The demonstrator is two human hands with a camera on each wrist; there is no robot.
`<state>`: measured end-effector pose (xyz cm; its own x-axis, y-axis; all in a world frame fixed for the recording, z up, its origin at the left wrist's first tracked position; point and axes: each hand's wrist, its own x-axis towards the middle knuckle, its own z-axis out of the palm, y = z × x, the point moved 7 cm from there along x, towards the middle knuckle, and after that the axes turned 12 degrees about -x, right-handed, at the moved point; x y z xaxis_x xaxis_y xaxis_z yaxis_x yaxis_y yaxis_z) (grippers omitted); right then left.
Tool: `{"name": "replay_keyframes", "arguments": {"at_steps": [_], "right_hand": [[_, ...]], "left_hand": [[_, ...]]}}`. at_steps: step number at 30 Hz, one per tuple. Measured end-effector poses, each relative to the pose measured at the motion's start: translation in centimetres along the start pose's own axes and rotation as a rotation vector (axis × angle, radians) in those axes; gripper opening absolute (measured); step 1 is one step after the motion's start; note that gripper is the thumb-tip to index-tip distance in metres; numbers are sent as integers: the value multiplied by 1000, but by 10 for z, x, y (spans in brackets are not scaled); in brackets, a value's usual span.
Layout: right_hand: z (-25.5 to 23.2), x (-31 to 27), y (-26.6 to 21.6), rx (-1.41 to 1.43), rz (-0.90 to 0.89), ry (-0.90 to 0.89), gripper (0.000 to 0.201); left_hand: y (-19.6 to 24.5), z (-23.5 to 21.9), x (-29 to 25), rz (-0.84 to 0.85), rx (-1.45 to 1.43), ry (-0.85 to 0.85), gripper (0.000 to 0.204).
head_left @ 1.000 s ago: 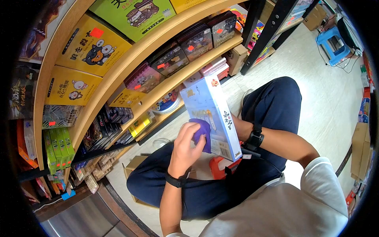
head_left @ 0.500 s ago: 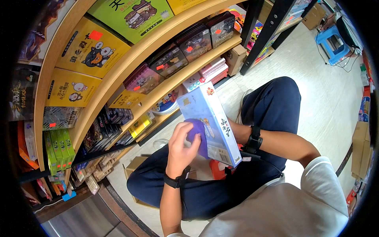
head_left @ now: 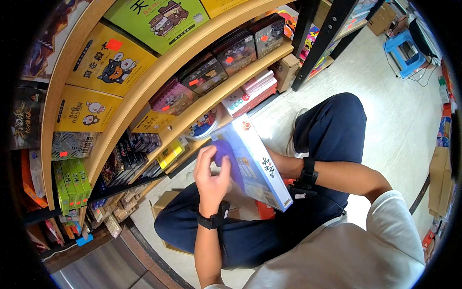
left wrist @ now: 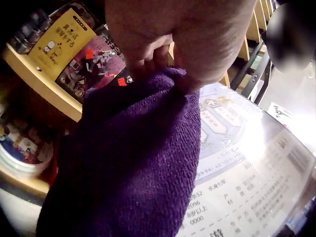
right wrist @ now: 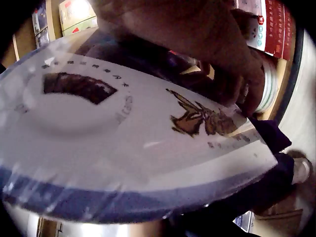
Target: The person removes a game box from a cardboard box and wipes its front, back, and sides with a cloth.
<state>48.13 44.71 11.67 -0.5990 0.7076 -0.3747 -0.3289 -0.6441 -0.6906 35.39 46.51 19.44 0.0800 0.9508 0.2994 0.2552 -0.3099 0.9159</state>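
Observation:
A blue-and-white game box (head_left: 262,161) in shiny clear film is held tilted above the person's lap. The right hand (right wrist: 197,44) grips it, fingers curled over its edge in the right wrist view; the box hides most of this hand in the head view. A purple cloth (left wrist: 143,148) is pinched between the left hand's (head_left: 211,180) thumb and fingers. It lies against the box face that carries small printed text and a barcode, near the edge toward the shelves. In the left wrist view the cloth hangs in folds and covers part of that face.
Curved-looking wooden shelves (head_left: 139,77) with yellow, green and dark game boxes stand at the left. Crossed legs in dark trousers (head_left: 332,125) lie below the hands. A cardboard box (head_left: 166,200) sits on the floor by one knee, and a blue stool (head_left: 406,55) stands farther off.
The box has come down and tilted a little toward the lap. The left hand has slid the purple cloth left, from mid-face toward the box's shelf-side edge.

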Motion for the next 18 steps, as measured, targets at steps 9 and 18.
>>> {"name": "replay_keyframes", "arguments": {"at_steps": [9, 18], "right_hand": [[18, -12, 6, -179, 149, -33, 40], [23, -23, 28, -20, 351, -110, 50]], "left_hand": [[-30, -38, 0, -171, -28, 338, 25], [-40, -84, -6, -272, -1292, 475, 43]]}}
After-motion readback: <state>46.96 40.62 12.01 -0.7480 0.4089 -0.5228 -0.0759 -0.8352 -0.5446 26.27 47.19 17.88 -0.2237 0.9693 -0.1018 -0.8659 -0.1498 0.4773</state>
